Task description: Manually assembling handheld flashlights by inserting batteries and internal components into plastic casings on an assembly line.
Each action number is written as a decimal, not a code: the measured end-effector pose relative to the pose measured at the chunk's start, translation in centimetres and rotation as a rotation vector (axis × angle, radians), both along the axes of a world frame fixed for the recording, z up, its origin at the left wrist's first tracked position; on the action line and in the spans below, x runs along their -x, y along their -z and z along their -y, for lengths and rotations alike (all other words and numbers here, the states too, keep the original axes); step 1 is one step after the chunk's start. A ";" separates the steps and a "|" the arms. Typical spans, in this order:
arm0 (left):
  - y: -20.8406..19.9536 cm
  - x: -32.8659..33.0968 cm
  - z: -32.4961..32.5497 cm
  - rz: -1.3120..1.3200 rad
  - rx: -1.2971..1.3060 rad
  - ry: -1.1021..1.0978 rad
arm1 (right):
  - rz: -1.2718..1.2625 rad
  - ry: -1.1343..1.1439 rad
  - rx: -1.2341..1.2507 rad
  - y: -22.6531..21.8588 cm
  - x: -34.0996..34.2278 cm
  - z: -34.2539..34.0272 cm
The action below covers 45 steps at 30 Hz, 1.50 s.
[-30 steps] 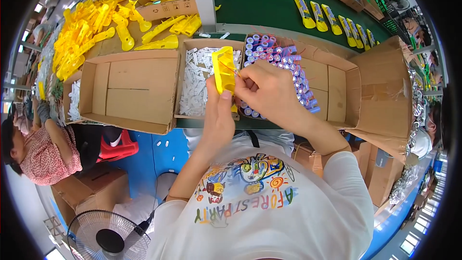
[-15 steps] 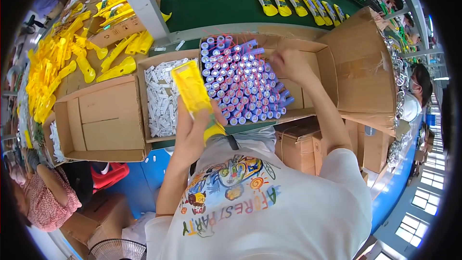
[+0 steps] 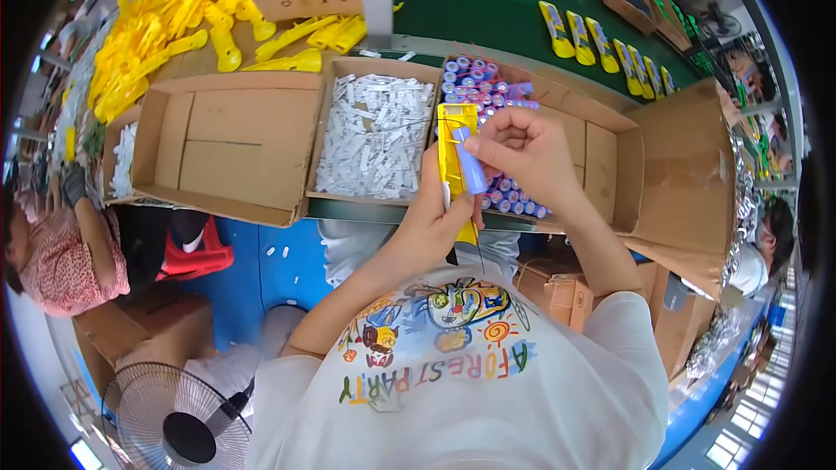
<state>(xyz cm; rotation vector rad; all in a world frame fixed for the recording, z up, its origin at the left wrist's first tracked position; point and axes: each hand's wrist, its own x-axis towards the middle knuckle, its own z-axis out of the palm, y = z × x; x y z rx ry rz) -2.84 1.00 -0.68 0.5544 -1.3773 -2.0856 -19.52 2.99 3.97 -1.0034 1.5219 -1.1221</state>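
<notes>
My left hand grips a long yellow plastic housing, held upright over the front of the boxes with its hollow side showing. Between the fingertips of my right hand is a purple cylindrical battery cell, which lies along the housing; whether it is fully seated I cannot tell. A thin dark wire hangs below the housing. Behind my hands, more purple battery cells with red wires stand packed in a cardboard box, partly hidden by my right hand. Left of them, a cardboard box holds many small white plastic pieces.
A cardboard box with bare bottom stands at left. Yellow housings are heaped behind it. Several filled yellow housings lie in a row on the green conveyor. A grey post rises behind the boxes. Another person sits at left.
My right hand has come from the battery box to the housing with a purple cell. The housing has turned from its smooth back to its hollow side. The view has shifted left.
</notes>
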 end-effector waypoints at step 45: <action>1.1 -7.2 3.8 0.046 0.303 -0.258 | -0.534 -0.299 0.494 1.7 1.7 12.1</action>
